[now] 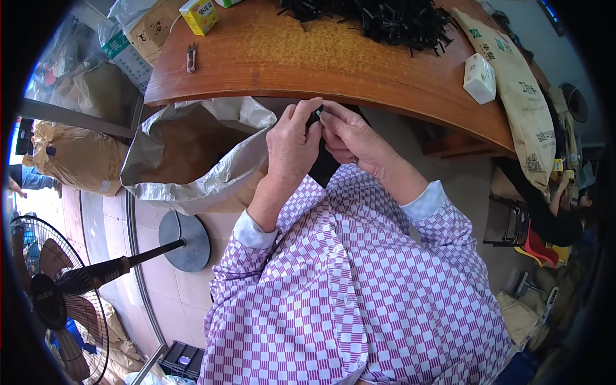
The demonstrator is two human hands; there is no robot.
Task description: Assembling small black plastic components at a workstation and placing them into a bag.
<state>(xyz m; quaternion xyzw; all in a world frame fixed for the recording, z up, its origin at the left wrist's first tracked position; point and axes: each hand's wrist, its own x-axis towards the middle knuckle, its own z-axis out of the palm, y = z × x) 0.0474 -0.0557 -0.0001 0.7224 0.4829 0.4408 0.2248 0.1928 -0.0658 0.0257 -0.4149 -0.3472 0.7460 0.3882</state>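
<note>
My left hand and my right hand meet just off the front edge of the wooden table. Both are closed, fingertips pinching a small black piece between them. Fingers cover most of it, so its exact kind does not show. At the table's far side lies a heap of thin black pieces. A pair of thread snips rests on the tabletop to the left. Below the edge, beside my left hand, a silvery woven sack gapes with its brown inside showing.
A yellow box stands at the table's far left, a white tissue pack at its right. Large paper sacks lean along the right edge. A black fan on a round base occupies the lower left. Another person sits far right.
</note>
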